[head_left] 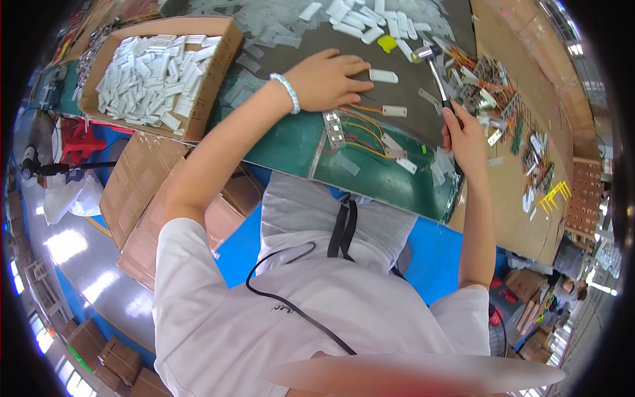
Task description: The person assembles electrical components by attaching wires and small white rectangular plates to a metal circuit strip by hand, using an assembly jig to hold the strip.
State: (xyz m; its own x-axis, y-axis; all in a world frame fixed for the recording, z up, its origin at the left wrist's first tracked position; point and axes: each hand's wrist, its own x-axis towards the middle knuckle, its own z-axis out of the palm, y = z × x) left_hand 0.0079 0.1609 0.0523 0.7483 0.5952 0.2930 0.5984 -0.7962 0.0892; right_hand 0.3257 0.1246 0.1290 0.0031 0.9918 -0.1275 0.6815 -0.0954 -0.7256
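My right hand (465, 137) is closed around the black handle of a small hammer (436, 77), whose metal head is raised at the far end of its shaft. My left hand (325, 81), with a beaded bracelet on the wrist, is spread palm down over the dark work surface. Its fingertips reach a white plastic piece (383, 76); whether they press on it, I cannot tell. Just nearer than that hand lies a metal plate (334, 130) with small square holes. Red, yellow and orange wires (360, 129) run to small white tabs (395, 111).
A cardboard box (218, 79) full of white plastic pieces stands at the left. More white pieces (354, 20) and a yellow lump (387, 44) lie at the back. Wired parts and metal strips (506, 99) crowd the right side. Clear thin pieces (438, 169) lie near the green table edge.
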